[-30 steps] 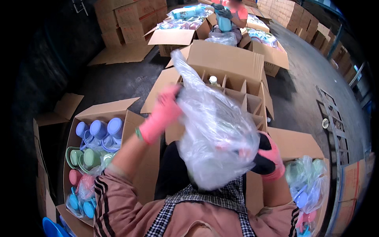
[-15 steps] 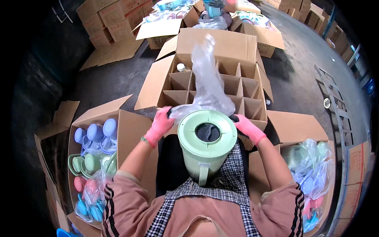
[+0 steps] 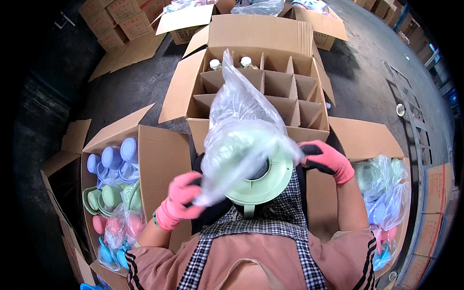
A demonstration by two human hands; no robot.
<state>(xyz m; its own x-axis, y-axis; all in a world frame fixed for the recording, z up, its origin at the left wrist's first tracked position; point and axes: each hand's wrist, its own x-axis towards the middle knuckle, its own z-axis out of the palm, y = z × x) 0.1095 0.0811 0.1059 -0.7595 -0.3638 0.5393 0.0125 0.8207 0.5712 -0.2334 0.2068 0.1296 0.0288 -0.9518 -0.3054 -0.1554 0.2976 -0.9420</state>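
Observation:
A pale green plastic jug (image 3: 265, 191) stands upright in front of my body, its round lid facing up and its handle toward me. A clear plastic bag (image 3: 238, 104) is draped over the far and left part of the lid. My left hand (image 3: 181, 200), in a pink glove with black fingertips, pinches the bag's edge beside the jug's left side. On the right, my right hand (image 3: 328, 162), gloved the same way, grips the bag's other edge near the rim. Most of the jug's body is hidden under the lid and bag.
Beyond the jug sits an open carton with cardboard dividers (image 3: 280, 84); two white-capped bottles (image 3: 246, 63) stand in its far cells. Open boxes of coloured plastic lids and parts flank me, at left (image 3: 162, 159) and right (image 3: 369, 133). Stacked cartons (image 3: 128, 17) rise at far left.
The bag has come from beyond the jug to over part of its lid. My left hand has moved down toward me, and my right hand slightly outward. A second bottle now shows in the carton.

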